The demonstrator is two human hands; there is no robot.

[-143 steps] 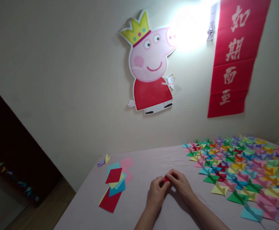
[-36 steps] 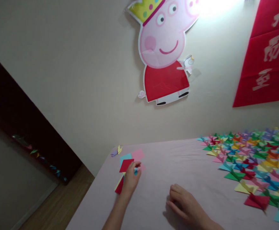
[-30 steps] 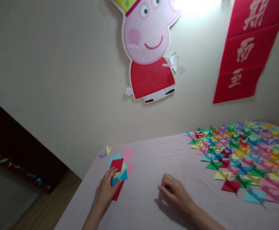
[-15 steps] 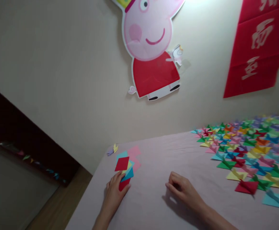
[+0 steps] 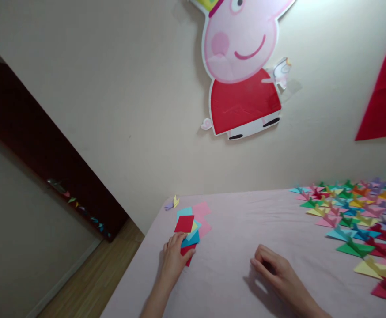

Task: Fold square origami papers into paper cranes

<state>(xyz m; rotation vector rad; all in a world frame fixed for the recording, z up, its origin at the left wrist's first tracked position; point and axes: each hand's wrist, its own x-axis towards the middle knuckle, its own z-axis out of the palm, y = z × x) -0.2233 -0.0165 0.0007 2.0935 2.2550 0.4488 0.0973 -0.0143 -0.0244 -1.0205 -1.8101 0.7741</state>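
My left hand (image 5: 173,261) lies on the near end of a small pile of flat coloured paper squares (image 5: 189,225), its fingers pressing on a red sheet (image 5: 188,252) at the bottom of the pile. A red square (image 5: 184,223) tops the pile, with blue, yellow and pink sheets around it. My right hand (image 5: 277,274) rests on the pink tablecloth (image 5: 232,229) to the right, fingers loosely curled, nothing visible in it. Rows of folded paper cranes (image 5: 355,212) in several colours cover the right side of the table.
Two tiny folded cranes, purple and yellow (image 5: 173,203), sit at the table's far left corner. A cartoon pig cutout (image 5: 242,70) and a red banner (image 5: 385,97) hang on the wall. Left of the table is wooden floor (image 5: 80,282) and a dark shelf (image 5: 47,150).
Earlier both hands were folding a red piece together. My left hand has since reached to the paper pile and slid to its near end; my right hand stays on the cloth. The view shifted left.
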